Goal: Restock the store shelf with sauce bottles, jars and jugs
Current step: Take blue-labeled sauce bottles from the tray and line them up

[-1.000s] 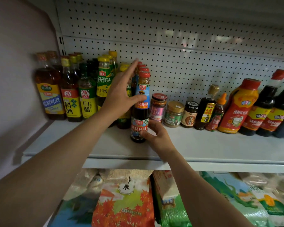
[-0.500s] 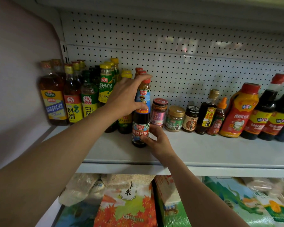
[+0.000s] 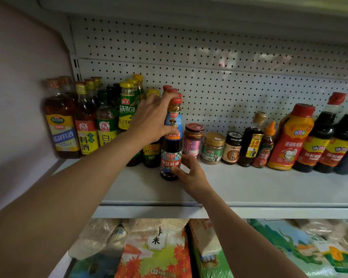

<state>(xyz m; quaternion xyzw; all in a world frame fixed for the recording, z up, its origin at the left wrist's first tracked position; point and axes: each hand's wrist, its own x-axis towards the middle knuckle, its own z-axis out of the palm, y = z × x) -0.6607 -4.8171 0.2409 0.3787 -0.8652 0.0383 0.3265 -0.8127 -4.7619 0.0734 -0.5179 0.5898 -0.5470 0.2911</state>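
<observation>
- Amber cooking-wine bottles (image 3: pixel 61 119) far left against side wall, then vinegar bottle (image 3: pixel 107 121) and green-labelled yellow-capped bottles (image 3: pixel 127 106), all upright in rows.
- Left hand (image 3: pixel 151 119) curled round upper half of oyster sauce bottle (image 3: pixel 171 155), thumb across blue neck label, fingertips up near red cap.
- Oyster sauce bottle upright on white shelf (image 3: pixel 249 187), at front of a file of same red-capped bottles, just beside green-labelled row.
- Right hand (image 3: pixel 191 173) pinching bottle's base, thumb on lower label, fingers behind.
- Further right: red-lidded jar (image 3: pixel 193 140) just beside the bottle, gold-lidded jar (image 3: pixel 213 147), dark jar (image 3: pixel 232 148), small dark bottle (image 3: pixel 251 139), chilli sauce bottle (image 3: pixel 264 145), red squeeze bottle (image 3: pixel 291 137), soy sauce bottles (image 3: pixel 319 141).
- Rice bags (image 3: pixel 155 249) on tier below.
- Step, judged: squaring the placed bottle into line, label forward.
- Next move, judged: letting go with both hands without tipping the tall narrow bottle, clearing jar at right, then fetching more stock.
- Versus half a second ago: same two-handed grip, bottle on about the same spot and still upright; left fingers slightly higher toward cap; camera closer, tilted a bit.
</observation>
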